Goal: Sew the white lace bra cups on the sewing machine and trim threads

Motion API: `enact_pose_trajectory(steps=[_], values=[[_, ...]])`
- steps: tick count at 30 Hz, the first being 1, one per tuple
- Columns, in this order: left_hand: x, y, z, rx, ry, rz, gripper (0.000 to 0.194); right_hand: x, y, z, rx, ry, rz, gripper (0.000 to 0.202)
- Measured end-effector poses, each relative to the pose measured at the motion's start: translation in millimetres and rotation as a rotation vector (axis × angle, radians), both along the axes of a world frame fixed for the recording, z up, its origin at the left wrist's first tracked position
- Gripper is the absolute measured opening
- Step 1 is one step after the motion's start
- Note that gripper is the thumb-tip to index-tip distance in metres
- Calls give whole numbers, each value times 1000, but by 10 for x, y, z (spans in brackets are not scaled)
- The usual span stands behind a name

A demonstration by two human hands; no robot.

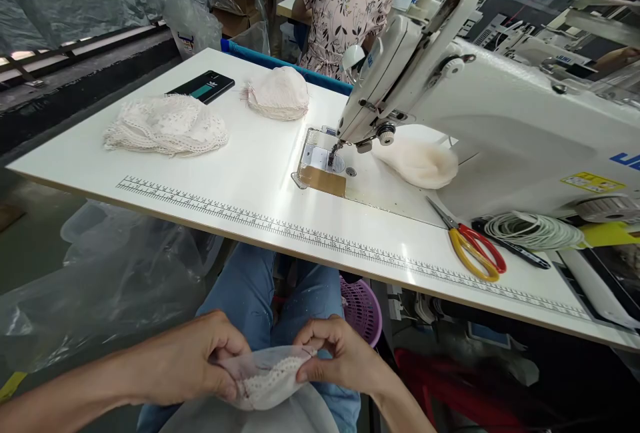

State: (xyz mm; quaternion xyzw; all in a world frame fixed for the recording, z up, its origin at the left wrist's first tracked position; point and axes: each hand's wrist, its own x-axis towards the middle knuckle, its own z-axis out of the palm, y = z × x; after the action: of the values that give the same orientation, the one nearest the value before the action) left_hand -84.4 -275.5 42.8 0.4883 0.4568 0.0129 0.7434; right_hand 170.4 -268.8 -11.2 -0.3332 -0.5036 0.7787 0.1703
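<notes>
Over my lap, below the table edge, a piece of sheer white fabric with lace trim [273,380] is stretched between my hands. Its left end is pinched by my left hand [200,360], thumb on top. At the upper right end, my right hand [333,356] grips the lace edge between thumb and fingers. More sheer fabric hangs down over my knees. Up on the table stands the white sewing machine [500,100], its presser foot [334,153] over the metal plate; neither hand touches it.
A lace stack [167,125], pale fabric pieces [279,93] and a phone [205,86] lie on the table's left. Right of the needle are a cream pad [420,156], scissors [473,246] and coiled cord [533,230]. A purple basket [361,313] stands below; a person [345,13] sits beyond.
</notes>
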Motion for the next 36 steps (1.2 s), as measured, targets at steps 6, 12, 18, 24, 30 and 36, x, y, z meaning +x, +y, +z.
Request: enact_pose_trajectory(steps=[6,12,18,24,30,36], values=[[-53,30,20,31,44,-37,30,-64,-17,65,131,3,7,25],[33,1,-113,43,52,-7,22,-149,-33,71,163,-29,-5,31],[140,-51,-330,-26,-33,46,19,-142,-23,88,121,-16,-6,36],[123,-52,-210,18,89,30,15,-162,-34,44,101,-77,22,42],[74,-79,-284,11,68,19,19,-202,-44,39,180,-55,27,42],[142,-98,-314,-28,-22,69,18,-229,-56,-5,242,-39,37,49]])
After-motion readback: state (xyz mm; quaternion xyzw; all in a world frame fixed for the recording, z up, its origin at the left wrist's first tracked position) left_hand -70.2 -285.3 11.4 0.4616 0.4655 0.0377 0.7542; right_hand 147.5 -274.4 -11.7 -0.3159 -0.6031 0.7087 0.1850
